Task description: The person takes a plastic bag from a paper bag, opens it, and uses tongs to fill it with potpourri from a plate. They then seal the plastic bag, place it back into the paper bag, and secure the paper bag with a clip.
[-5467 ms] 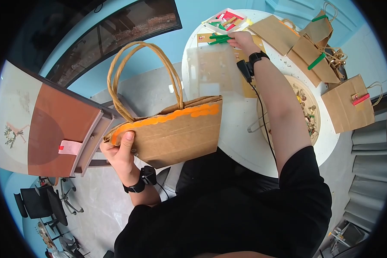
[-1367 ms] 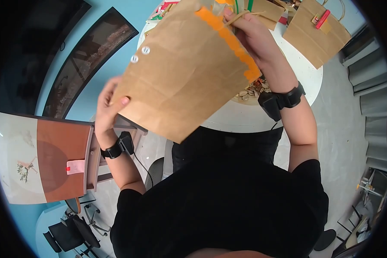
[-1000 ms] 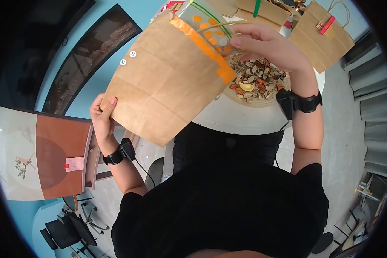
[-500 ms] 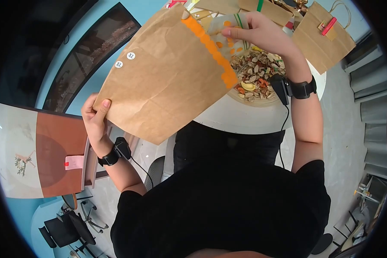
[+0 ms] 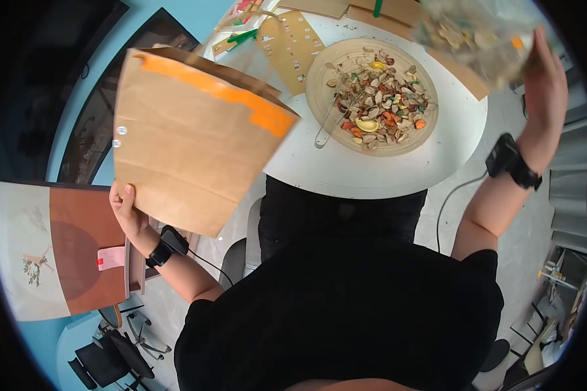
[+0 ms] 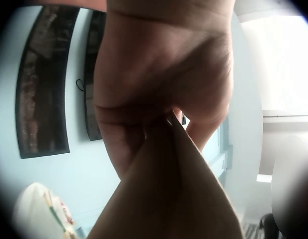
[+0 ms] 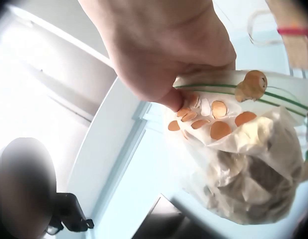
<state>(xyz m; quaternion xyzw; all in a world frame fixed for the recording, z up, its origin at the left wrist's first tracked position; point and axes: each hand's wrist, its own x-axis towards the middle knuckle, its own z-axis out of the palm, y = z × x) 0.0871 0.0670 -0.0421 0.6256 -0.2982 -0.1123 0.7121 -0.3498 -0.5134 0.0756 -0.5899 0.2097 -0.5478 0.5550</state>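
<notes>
My left hand (image 5: 129,212) pinches the lower left corner of a brown paper bag (image 5: 189,150), thumb on its front face. Orange dot stickers run along the bag's top edge, and two small white round stickers sit at its left side. In the left wrist view the paper bag (image 6: 169,194) runs out from between the fingers. Far to the right, my raised right hand (image 5: 546,98) grips a clear zip bag (image 5: 469,39) of dried potpourri. The right wrist view shows the thumb pressing the zip bag (image 7: 248,174) below its green seal, beside orange dots.
A round wooden plate (image 5: 319,72) of loose potpourri (image 5: 388,98) stands on the white round table (image 5: 359,179). Tongs (image 5: 321,138) lean over its rim. Green clips (image 5: 242,36) and a kraft sticker sheet (image 5: 287,49) lie behind. Another paper bag shows at the back right.
Earlier my right hand was at the green clips. Since half a second ago, the zip bag has moved from beside the paper bag's mouth to the far right; the paper bag has shifted left and lower.
</notes>
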